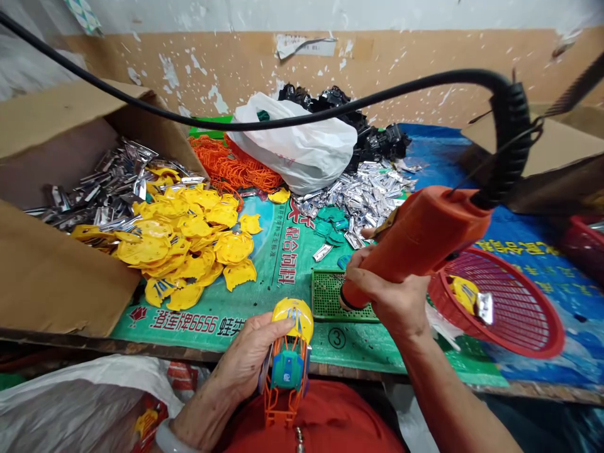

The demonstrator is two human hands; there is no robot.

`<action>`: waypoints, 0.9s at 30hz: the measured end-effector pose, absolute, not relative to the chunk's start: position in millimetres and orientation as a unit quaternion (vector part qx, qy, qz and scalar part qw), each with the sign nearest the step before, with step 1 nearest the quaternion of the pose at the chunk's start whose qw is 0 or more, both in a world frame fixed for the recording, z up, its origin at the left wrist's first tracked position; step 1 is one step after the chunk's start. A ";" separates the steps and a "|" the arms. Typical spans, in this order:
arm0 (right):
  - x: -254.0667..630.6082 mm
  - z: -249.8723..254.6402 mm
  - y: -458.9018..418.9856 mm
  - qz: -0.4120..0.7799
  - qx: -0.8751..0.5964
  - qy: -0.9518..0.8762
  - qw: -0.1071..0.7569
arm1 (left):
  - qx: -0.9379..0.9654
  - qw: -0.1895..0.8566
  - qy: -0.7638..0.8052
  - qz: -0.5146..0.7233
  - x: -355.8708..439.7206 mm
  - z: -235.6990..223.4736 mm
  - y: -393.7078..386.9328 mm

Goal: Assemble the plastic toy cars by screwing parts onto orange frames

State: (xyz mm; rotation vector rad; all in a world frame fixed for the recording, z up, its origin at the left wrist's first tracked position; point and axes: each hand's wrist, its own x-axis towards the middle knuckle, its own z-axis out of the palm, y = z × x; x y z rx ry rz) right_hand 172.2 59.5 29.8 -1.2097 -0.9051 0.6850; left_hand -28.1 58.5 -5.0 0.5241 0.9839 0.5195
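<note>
My left hand (250,358) is shut around a plastic toy (287,365) with a yellow shell, an orange lattice frame and a teal middle part. My right hand (382,286) grips an orange electric screwdriver (419,239), whose black coiled cord rises to the upper right. The screwdriver's tip is hidden behind my hand and points down toward a green perforated tray (330,296). A heap of yellow plastic shells (179,251) lies left of my hands, and several teal pieces (330,226) lie just above the tray.
A red mesh basket (514,308) holding a yellow piece sits to the right. Silver metal pieces (363,201) lie beyond my hands. Further back are a white plastic bag (292,141), black parts (368,126) and orange lattice frames (231,163). A cardboard box (61,277) stands left. A black cable (283,119) crosses overhead.
</note>
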 end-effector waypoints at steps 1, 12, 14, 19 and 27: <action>172.1 29.1 60.0 0.302 -0.536 -0.404 0.677 | 0.246 0.817 0.462 0.243 -27.5 -4.2 58.6; 164.5 37.7 52.7 0.256 -0.569 -0.440 0.646 | 0.262 0.811 0.463 0.242 -26.9 -2.3 58.1; 161.5 39.8 50.9 0.248 -0.576 -0.441 0.642 | 0.261 0.807 0.470 0.245 -26.7 -2.9 57.6; 154.2 45.1 48.1 0.254 -0.587 -0.422 0.643 | 0.258 0.806 0.473 0.247 -27.0 -1.5 57.0; 167.6 41.6 51.4 0.246 -0.549 -0.397 0.693 | 0.260 0.816 0.456 0.242 -29.9 -4.7 53.8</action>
